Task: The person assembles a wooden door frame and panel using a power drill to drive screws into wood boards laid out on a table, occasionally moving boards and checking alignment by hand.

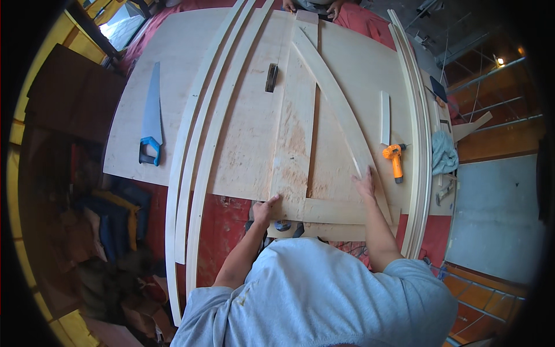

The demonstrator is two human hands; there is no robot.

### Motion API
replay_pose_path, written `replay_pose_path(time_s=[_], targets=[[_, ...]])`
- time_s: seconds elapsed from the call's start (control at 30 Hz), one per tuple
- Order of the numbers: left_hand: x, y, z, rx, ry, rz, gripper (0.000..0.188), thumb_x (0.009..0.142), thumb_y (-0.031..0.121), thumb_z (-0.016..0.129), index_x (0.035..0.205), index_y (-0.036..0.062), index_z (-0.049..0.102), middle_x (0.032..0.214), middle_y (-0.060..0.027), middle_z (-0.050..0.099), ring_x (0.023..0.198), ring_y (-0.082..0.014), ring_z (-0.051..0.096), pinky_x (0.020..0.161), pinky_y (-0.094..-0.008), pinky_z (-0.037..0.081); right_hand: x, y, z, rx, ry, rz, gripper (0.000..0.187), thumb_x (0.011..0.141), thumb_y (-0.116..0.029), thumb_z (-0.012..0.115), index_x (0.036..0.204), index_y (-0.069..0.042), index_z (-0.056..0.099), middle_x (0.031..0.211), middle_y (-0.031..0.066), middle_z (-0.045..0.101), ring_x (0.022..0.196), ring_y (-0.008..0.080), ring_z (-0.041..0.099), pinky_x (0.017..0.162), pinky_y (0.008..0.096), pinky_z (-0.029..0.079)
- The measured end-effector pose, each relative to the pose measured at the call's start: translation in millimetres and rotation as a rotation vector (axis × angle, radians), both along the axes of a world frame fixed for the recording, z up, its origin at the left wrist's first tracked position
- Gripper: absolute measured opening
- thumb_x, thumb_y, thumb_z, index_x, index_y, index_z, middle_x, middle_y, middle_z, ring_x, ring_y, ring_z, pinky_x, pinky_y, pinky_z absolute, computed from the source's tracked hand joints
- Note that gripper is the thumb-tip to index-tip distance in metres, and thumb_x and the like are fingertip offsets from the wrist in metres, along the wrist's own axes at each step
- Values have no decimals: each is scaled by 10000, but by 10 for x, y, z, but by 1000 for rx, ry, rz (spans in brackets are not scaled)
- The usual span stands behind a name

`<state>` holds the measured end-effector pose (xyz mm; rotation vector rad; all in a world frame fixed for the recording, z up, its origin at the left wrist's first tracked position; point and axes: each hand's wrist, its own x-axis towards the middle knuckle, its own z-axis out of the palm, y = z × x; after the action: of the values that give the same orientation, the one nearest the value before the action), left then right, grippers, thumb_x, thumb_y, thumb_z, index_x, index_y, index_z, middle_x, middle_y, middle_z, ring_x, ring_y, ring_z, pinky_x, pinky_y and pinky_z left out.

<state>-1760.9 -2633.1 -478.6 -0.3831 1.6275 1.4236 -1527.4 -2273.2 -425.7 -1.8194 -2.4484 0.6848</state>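
Observation:
Down the middle of a large pale plywood sheet [243, 156] lies a wide board [289, 168], scattered with sawdust. My left hand [265, 211] is closed at the left edge of this board's near end, its thumb side resting on the wood. A long wooden strip [330, 87] slants from the board's far end toward me on the right. Around its lower part, my right hand [365, 184] is closed, with the fingers partly hidden. Across the near edge runs a short crosswise board [341, 211]. Beyond my right hand sits an orange cordless drill [394, 162].
A blue-handled handsaw [152, 124] lies at left, beside several long strips [199, 127]. A dark hand plane [272, 78] rests left of the wide board. More long strips [417, 127] line the right side, near a blue-green cloth [443, 152]. Another person's hands [334, 9] show at the far edge.

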Motion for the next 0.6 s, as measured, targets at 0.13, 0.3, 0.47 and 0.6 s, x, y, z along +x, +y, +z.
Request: replay_pose_path(time_s=[0.13,0.3,0.47,0.6], targets=[[26,29,59,44,9,-9,503,771,304,928,1047,-72,740,962,-119,749,775,-207,716,681,-369,585,63,-381,-339,121,37,113,916,863,-401,793,1535,65,382,1629,270,341,1533,369,314,1248,426,300],[-9,-67,55,62,38,3,510,774,289,928,1067,-76,728,1011,-130,745,803,-225,720,702,-384,591,-323,-1319,-195,-53,139,439,791,875,-401,782,1459,53,503,1513,262,509,1460,391,432,1223,426,345],[-13,-49,21,83,-19,8,514,774,278,928,1074,-83,719,1005,-138,743,799,-235,720,709,-389,598,-452,-2087,45,-74,9,621,848,852,-426,805,1489,28,476,1584,195,444,1488,363,389,1234,424,325],[7,-67,-41,144,50,29,542,769,289,932,1074,-100,709,1002,-146,742,810,-245,721,712,-388,603,-487,-2252,86,-77,13,605,848,830,-411,815,1491,-7,470,1607,175,400,1526,357,315,1263,452,261]])
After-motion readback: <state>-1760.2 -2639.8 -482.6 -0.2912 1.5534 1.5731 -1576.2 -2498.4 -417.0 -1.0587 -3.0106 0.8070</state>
